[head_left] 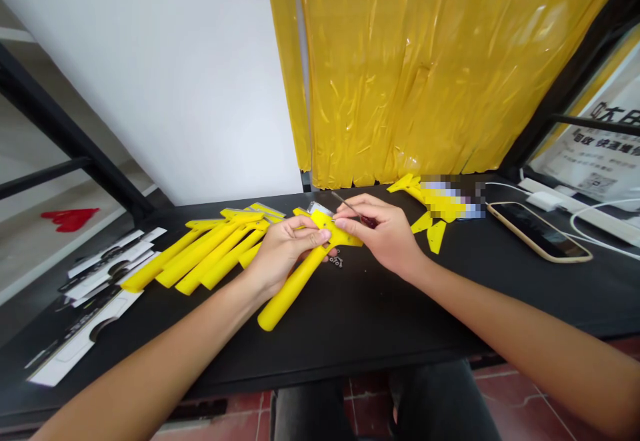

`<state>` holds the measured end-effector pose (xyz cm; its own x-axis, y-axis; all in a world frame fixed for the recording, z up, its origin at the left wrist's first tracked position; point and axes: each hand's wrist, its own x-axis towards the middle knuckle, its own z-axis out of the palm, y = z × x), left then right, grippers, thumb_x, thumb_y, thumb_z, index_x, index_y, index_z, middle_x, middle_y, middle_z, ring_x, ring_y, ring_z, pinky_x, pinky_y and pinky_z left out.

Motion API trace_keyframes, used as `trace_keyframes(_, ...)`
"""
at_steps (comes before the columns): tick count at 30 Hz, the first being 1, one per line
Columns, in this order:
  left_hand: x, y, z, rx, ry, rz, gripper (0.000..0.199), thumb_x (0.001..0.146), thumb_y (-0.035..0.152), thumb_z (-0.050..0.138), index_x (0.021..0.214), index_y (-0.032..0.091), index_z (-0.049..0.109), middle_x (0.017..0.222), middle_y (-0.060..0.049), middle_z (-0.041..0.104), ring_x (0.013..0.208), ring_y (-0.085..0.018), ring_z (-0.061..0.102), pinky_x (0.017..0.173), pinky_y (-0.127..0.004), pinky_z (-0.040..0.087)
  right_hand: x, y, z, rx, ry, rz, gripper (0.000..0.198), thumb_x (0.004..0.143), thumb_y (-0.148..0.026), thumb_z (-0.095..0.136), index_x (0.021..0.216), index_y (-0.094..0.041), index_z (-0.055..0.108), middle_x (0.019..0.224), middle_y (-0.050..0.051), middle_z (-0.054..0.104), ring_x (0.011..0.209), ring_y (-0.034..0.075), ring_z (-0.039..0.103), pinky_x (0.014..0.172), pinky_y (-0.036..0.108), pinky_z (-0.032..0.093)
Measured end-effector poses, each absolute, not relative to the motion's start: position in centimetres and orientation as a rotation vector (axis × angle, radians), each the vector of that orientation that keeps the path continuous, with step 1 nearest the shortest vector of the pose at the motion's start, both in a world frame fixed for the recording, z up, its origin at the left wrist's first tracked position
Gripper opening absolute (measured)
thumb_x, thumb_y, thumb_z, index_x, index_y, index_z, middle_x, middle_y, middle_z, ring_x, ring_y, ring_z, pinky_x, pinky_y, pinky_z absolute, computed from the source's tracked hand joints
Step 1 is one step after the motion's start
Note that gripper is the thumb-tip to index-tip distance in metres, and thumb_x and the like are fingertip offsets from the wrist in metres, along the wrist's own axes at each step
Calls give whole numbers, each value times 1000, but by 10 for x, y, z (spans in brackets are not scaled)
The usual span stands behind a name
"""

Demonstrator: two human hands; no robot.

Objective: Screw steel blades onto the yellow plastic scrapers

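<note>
My left hand point(285, 248) is closed around the head of a yellow plastic scraper point(295, 288), whose long round handle slants down toward the table's front edge. A screwdriver point(346, 204) lies in my right hand point(383, 228), its thin shaft pointing up and left, away from the scraper. That hand's thumb and forefinger meet at the scraper head; whether they pinch a small part is too fine to tell. Under the scraper, several small metal nuts or screws point(336, 261) lie on the black table point(380, 328).
More yellow scrapers point(200, 261) lie in a row at left, beside stacked white-and-black packaging cards point(95, 334). Loose yellow pieces point(437, 236) sit at back right, partly blurred out. Further right are a phone point(540, 231) and a white power strip point(590, 208) with cables. Yellow plastic sheeting point(400, 81) hangs behind.
</note>
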<state>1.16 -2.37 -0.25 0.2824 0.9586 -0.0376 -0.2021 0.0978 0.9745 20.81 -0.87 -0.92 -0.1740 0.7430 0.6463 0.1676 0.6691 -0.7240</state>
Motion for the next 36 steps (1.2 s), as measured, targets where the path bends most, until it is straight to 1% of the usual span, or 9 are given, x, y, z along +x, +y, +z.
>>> trace_keyframes(3,12,-24,-3,1134,897,1060,30,73,25,86,86,14,62,79,-7,76,72,-22,75,69,-30,59,206,-13,-10,-752,-1764,445,9,88,-25,72,93,-23,79,87,3,68,77,15,62,63,29,48)
trace_keyframes(5,13,-25,-2,1163,901,1079,31,71,26,87,85,14,62,79,-7,77,71,-22,75,70,-31,59,206,-14,-11,-751,-1792,398,9,88,-23,72,93,-22,79,85,2,66,74,14,60,62,28,47)
trace_keyframes(10,15,-28,0,1235,927,1102,31,70,27,87,83,14,63,79,-8,78,70,-22,75,70,-32,60,208,-14,-12,-741,-1836,333,9,89,-23,71,93,-22,78,86,2,67,75,14,61,64,28,48)
trace_keyframes(14,16,-29,1,1275,957,1116,32,69,30,88,82,14,64,75,-8,77,69,-23,75,71,-33,59,209,-13,-11,-725,-1884,255,10,91,-23,68,93,-23,78,88,3,68,76,14,62,67,29,50)
trace_keyframes(20,15,-27,-2,1333,989,1119,30,70,30,88,81,14,65,77,-7,78,72,-22,76,74,-32,59,210,-13,-11,-689,-1922,205,10,92,-22,68,90,-22,78,87,4,68,76,15,63,65,28,49)
trace_keyframes(25,15,-26,-8,1325,990,1150,32,68,32,89,80,14,65,78,-6,78,68,-21,75,68,-30,59,211,-10,-13,-686,-1941,220,11,92,-24,68,89,-21,78,86,3,67,75,15,63,66,29,48)
trace_keyframes(30,18,-28,-6,1314,1019,1127,33,68,34,89,81,14,66,76,-7,78,67,-22,75,65,-30,59,213,-5,-16,-674,-1987,218,12,93,-26,66,91,-23,77,88,3,68,75,15,61,66,28,48)
trace_keyframes(36,18,-31,-2,1360,1047,1088,29,70,30,87,86,14,69,79,-7,78,70,-22,76,72,-32,60,213,-8,-13,-737,-1999,185,15,94,-29,65,86,-20,75,86,4,68,75,15,62,68,29,48)
